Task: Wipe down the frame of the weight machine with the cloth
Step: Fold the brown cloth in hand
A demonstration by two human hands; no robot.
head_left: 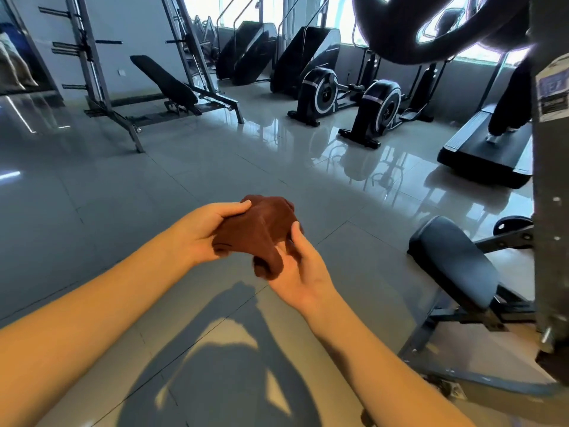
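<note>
Glossy grey tiled floor (172, 180) fills most of the view. Weight machine upright (551, 241), grey steel, runs top to bottom at the right edge, with a worn label (552, 90) high on it. A black weight plate (431, 29) hangs into view just left of the upright's top. Far left of the upright: a steel rack (92, 72) with a black incline bench (163, 80) beside it. Nearer the upright, by the windows: two black stair climbers (246, 50), then two elliptical trainers (348, 100), then a treadmill (483, 155) just left of the upright. The machine's padded seat (452, 260), dark blue-grey, sits low and touches the upright's bracket on its left. Both bare forearms reach in well left of the upright. Left hand (200, 232) clamps the cloth, thumb on top, fingers underneath. Right hand (301, 269) grips it from below, thumb pressed on its side, fingers mostly hidden under the folds. Brown cloth (255, 229) is bunched between the two hands, in the air over the floor, well clear of the upright and not touching it.
</note>
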